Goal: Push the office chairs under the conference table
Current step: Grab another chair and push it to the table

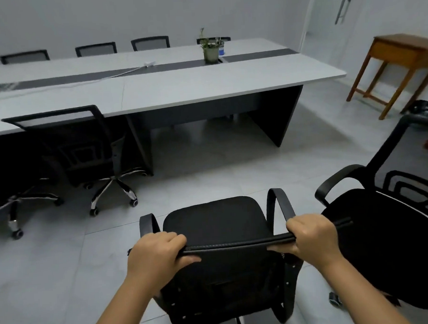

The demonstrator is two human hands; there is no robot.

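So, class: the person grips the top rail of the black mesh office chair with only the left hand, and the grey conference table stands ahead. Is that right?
Not quite. The head view shows both hands on the top rail of the black mesh office chair: the left hand and the right hand each curl their fingers round it. The grey conference table does stand ahead.

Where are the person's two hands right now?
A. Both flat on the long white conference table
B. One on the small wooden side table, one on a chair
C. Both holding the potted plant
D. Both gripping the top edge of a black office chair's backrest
D: the left hand and right hand each curl round the top edge of the black office chair, which stands short of the long white conference table.
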